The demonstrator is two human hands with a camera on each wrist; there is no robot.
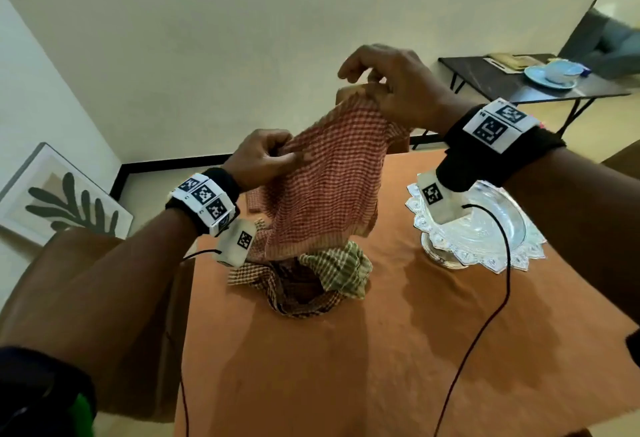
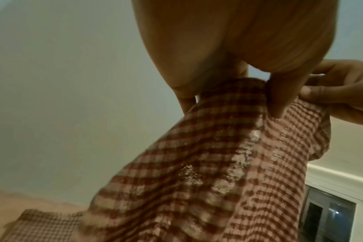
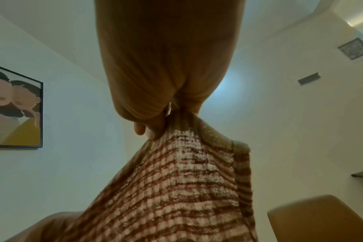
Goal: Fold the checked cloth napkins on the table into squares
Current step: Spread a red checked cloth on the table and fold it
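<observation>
A red-and-white checked napkin (image 1: 325, 187) hangs in the air above the orange table (image 1: 398, 350). My right hand (image 1: 381, 86) pinches its top corner, highest in the head view, and the same napkin (image 3: 176, 188) drops from my right hand (image 3: 166, 117) in the right wrist view. My left hand (image 1: 273, 159) grips the napkin's upper left edge, lower down. In the left wrist view my left hand (image 2: 234, 99) holds the checked cloth (image 2: 207, 163). Under the hanging napkin lies a crumpled pile: a green checked napkin (image 1: 339, 267) and a brown checked napkin (image 1: 298, 294).
A silver scalloped dish (image 1: 485, 232) stands on the table to the right, under my right wrist. Wrist cables trail over the table. A dark side table (image 1: 526, 83) with a blue cup stands back right. A framed picture (image 1: 59, 201) leans on the wall at left.
</observation>
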